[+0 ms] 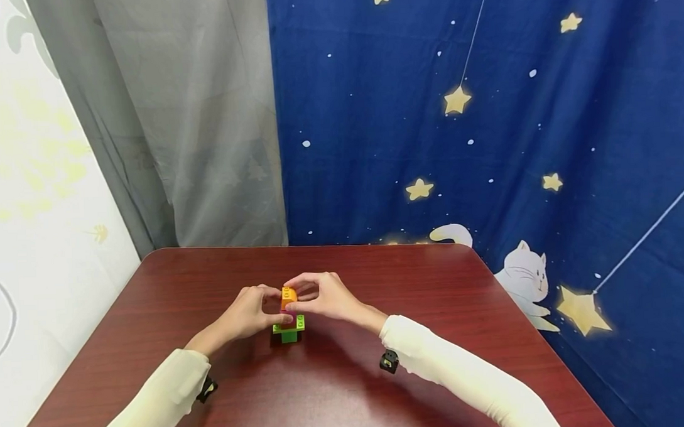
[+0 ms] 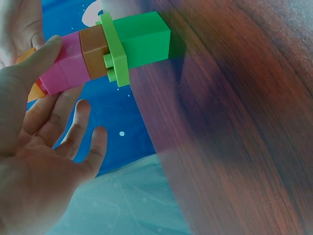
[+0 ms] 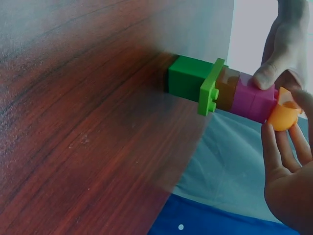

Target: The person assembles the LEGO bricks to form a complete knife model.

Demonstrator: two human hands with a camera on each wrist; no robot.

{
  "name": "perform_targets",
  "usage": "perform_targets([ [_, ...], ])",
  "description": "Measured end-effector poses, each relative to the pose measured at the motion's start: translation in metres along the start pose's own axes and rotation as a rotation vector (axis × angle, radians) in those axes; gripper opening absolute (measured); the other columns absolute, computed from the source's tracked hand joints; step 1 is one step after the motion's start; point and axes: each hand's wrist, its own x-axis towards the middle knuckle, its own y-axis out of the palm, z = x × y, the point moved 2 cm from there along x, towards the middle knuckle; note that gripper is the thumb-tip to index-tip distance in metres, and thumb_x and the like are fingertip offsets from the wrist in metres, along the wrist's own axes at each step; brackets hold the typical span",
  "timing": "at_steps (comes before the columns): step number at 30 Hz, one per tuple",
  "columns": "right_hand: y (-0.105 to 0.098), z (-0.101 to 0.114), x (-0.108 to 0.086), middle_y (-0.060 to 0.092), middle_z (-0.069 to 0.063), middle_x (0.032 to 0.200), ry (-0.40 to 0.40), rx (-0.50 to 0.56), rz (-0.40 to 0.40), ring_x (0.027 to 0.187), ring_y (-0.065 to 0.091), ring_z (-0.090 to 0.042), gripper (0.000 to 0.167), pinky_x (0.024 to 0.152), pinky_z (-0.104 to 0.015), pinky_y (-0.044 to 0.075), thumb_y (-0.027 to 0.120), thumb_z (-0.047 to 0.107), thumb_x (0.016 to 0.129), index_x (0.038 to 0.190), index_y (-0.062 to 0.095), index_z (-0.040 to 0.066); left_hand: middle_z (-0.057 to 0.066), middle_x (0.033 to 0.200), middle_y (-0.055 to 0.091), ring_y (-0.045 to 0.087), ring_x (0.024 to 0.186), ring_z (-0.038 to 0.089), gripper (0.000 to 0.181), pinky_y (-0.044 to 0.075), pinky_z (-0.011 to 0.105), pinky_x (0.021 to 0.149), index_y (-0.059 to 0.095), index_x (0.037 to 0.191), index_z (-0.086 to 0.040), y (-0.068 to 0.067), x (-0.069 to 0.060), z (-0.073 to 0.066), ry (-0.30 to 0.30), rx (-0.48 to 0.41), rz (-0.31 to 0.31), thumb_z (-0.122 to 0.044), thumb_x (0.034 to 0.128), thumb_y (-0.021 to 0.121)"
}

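Note:
A small tower of toy building blocks stands upright on the table. At its base is a green block (image 2: 144,39), with a wider lime-green plate (image 3: 211,90) over it. A brown block (image 2: 94,51) sits on the plate, and a magenta block (image 3: 252,100) on the brown one. My left hand (image 1: 244,314) pinches the magenta block between thumb and fingers. My right hand (image 1: 333,298) holds a rounded orange block (image 3: 282,116) at the top of the tower. In the right wrist view the orange block looks slightly tilted, with a magenta stud showing beside it.
The dark red wooden table (image 1: 348,402) has rounded far corners. Behind it hang a grey curtain (image 1: 214,117) and a blue curtain (image 1: 372,112) with stars and a white cat. A pale patterned curtain (image 1: 31,218) hangs at the left.

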Motion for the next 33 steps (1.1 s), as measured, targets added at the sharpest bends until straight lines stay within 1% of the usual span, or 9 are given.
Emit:
perform_targets([
  [2, 0.0012, 0.0008, 0.0003, 0.077, -0.007, 0.111, -0.005, 0.000, -0.010, 0.097, 0.075, -0.010, 0.040, 0.082, -0.025, 0.059, 0.087, 0.007, 0.084, 0.122, 0.074, 0.008, -0.002, 0.098, 0.075, 0.067, 0.095, 0.023, 0.040, 0.055, 0.048, 0.085, 0.079, 0.103, -0.011, 0.0000, 0.0002, 0.0009, 0.011, 0.009, -0.002, -0.038, 0.0765, 0.094],
  [5, 0.0022, 0.0009, 0.0013, 0.078, -0.006, 0.109, -0.007, -0.007, -0.017, 0.096, 0.075, -0.008, 0.039, 0.081, -0.025, 0.059, 0.088, 0.006, 0.083, 0.120, 0.075, 0.008, -0.003, 0.098, 0.076, 0.067, 0.096, 0.023, 0.041, 0.054, 0.046, 0.085, 0.079, 0.104, -0.011, -0.0002, 0.0001, 0.0017, 0.008, 0.012, 0.003, -0.039, 0.0763, 0.094],
  [13, 0.0010, 0.0000, 0.0047, 0.078, -0.002, 0.107, -0.017, -0.008, 0.008, 0.094, 0.074, -0.004, 0.038, 0.080, -0.026, 0.060, 0.088, 0.008, 0.083, 0.118, 0.076, 0.008, -0.005, 0.098, 0.076, 0.066, 0.096, 0.021, 0.040, 0.055, 0.048, 0.087, 0.079, 0.104, -0.013, -0.0019, -0.0010, 0.0011, 0.001, 0.003, 0.030, -0.039, 0.0765, 0.093],
  [17, 0.0007, -0.0015, 0.0042, 0.078, -0.001, 0.106, -0.020, -0.001, 0.000, 0.093, 0.074, -0.004, 0.037, 0.080, -0.026, 0.060, 0.088, 0.009, 0.083, 0.118, 0.075, 0.008, -0.005, 0.097, 0.076, 0.066, 0.096, 0.021, 0.040, 0.054, 0.048, 0.087, 0.079, 0.103, -0.014, -0.0019, 0.0005, 0.0013, 0.001, 0.008, 0.036, -0.039, 0.0763, 0.093],
  [22, 0.0032, -0.0025, 0.0042, 0.078, -0.002, 0.107, -0.022, 0.004, -0.022, 0.093, 0.074, -0.005, 0.036, 0.080, -0.026, 0.060, 0.087, 0.008, 0.084, 0.118, 0.075, 0.008, -0.005, 0.098, 0.076, 0.065, 0.097, 0.021, 0.041, 0.054, 0.050, 0.088, 0.079, 0.105, -0.014, -0.0027, 0.0003, 0.0023, -0.013, 0.000, 0.039, -0.040, 0.0767, 0.093],
  [27, 0.0050, -0.0015, 0.0038, 0.078, -0.004, 0.110, -0.044, -0.009, -0.013, 0.094, 0.074, -0.005, 0.037, 0.081, -0.026, 0.060, 0.086, 0.009, 0.086, 0.121, 0.074, 0.008, -0.006, 0.097, 0.075, 0.066, 0.096, 0.022, 0.038, 0.055, 0.051, 0.087, 0.079, 0.103, -0.015, -0.0024, -0.0008, 0.0027, 0.000, -0.017, 0.033, -0.038, 0.0767, 0.093],
  [33, 0.0042, -0.0028, 0.0031, 0.078, -0.005, 0.112, -0.072, -0.028, -0.001, 0.095, 0.074, -0.005, 0.038, 0.081, -0.025, 0.059, 0.085, 0.008, 0.087, 0.123, 0.074, 0.007, -0.005, 0.098, 0.075, 0.065, 0.096, 0.023, 0.042, 0.053, 0.046, 0.086, 0.078, 0.105, -0.015, -0.0017, -0.0005, 0.0027, -0.010, -0.006, 0.040, -0.041, 0.0765, 0.093],
])
